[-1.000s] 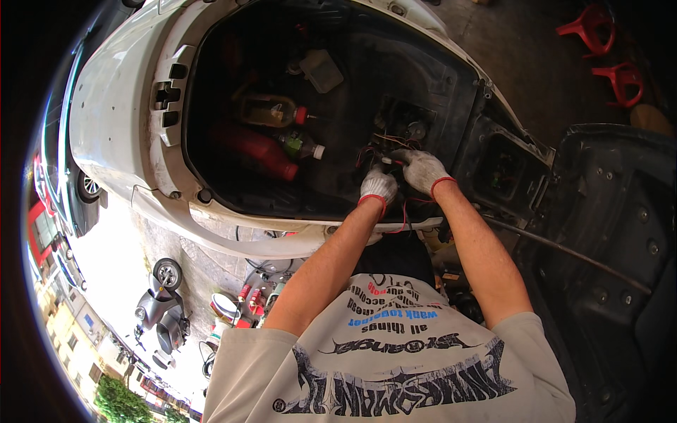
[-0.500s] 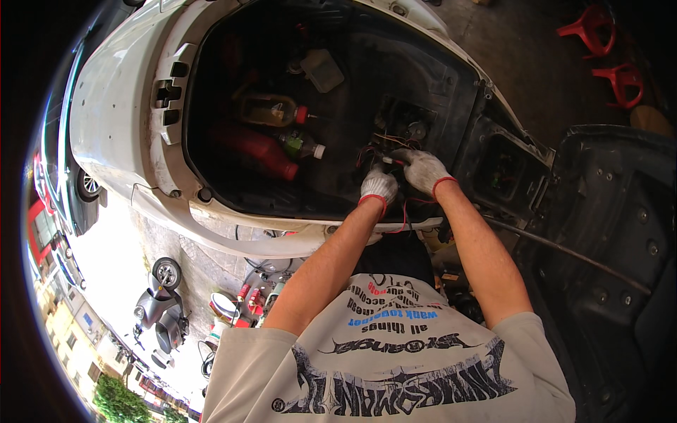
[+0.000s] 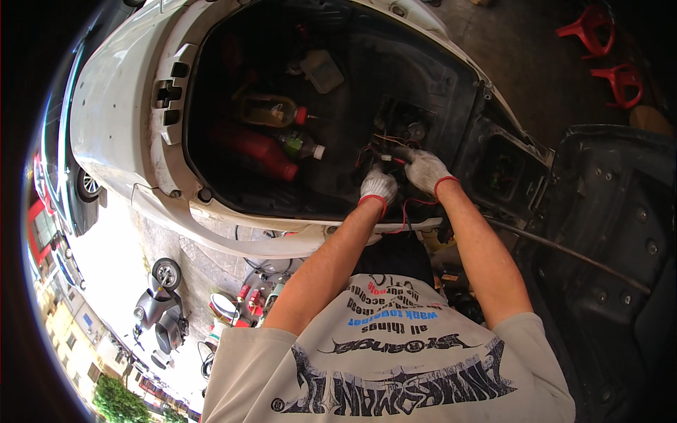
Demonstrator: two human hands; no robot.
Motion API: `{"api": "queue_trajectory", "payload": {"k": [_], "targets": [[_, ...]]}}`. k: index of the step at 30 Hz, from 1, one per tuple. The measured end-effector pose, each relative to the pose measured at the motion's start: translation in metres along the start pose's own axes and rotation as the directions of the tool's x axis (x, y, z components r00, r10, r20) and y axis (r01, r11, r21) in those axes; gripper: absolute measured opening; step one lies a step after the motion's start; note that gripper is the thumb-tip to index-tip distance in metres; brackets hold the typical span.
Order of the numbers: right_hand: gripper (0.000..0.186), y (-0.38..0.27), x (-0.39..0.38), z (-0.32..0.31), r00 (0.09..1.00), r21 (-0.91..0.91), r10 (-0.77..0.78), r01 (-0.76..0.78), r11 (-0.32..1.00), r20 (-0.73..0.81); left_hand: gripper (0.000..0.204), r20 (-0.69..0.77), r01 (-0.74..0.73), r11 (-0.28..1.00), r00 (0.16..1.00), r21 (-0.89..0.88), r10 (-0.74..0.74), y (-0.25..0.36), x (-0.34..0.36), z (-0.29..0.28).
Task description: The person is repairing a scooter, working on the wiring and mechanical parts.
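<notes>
Both my hands wear whitish knit work gloves with red cuffs, inside the dark under-seat compartment (image 3: pixel 352 190) of a white scooter. My left hand (image 3: pixel 379 186) is closed beside a bundle of thin wires (image 3: pixel 365 154); what lies between its fingertips is hidden. Just to its right, my right hand (image 3: pixel 426 171) pinches a slim red piece (image 3: pixel 399 161) with a small white end that points toward the left hand. A thin red wire (image 3: pixel 405 211) loops from below the hands over the compartment's near rim. Behind the fingers, an opening with dark parts (image 3: pixel 412 130) shows in the compartment floor.
Bottles, one yellowish (image 3: pixel 268 111), one red (image 3: pixel 261 151) and one with a green label (image 3: pixel 300 145), lie left in the compartment near a translucent box (image 3: pixel 322 70). The raised seat (image 3: pixel 599 233) and a metal rod (image 3: pixel 564 248) stand right. Tools (image 3: pixel 250 299) lie below left.
Almost nothing differs. The fingertips of both hands shift slightly around the wires, and the red wire loop beside them moves a little.
</notes>
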State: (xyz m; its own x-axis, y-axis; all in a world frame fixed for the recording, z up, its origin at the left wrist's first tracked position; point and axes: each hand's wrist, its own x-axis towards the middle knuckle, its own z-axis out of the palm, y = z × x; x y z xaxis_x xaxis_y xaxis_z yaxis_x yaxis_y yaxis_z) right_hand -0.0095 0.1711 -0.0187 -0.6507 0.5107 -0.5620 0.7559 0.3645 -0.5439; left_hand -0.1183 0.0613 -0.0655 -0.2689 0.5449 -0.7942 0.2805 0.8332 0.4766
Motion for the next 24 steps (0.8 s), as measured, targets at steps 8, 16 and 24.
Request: {"api": "queue_trajectory", "payload": {"k": [8,16,24], "targets": [[0.048,-0.011,0.004,-0.005,0.988,0.019,0.077,-0.08,0.997,0.131,0.053,-0.038,-0.001,1.0,0.999,-0.012,0.0,-0.003,-0.001,0.0],[0.048,-0.006,0.008,0.002,0.99,0.039,0.058,-0.064,0.997,0.127,0.052,-0.052,-0.004,1.0,0.999,-0.012,0.003,-0.004,-0.002,-0.001],[0.047,-0.005,0.01,0.004,0.988,0.031,0.059,-0.064,0.997,0.14,0.052,-0.065,-0.009,1.0,0.998,-0.013,0.008,0.0,-0.004,-0.003]]}}
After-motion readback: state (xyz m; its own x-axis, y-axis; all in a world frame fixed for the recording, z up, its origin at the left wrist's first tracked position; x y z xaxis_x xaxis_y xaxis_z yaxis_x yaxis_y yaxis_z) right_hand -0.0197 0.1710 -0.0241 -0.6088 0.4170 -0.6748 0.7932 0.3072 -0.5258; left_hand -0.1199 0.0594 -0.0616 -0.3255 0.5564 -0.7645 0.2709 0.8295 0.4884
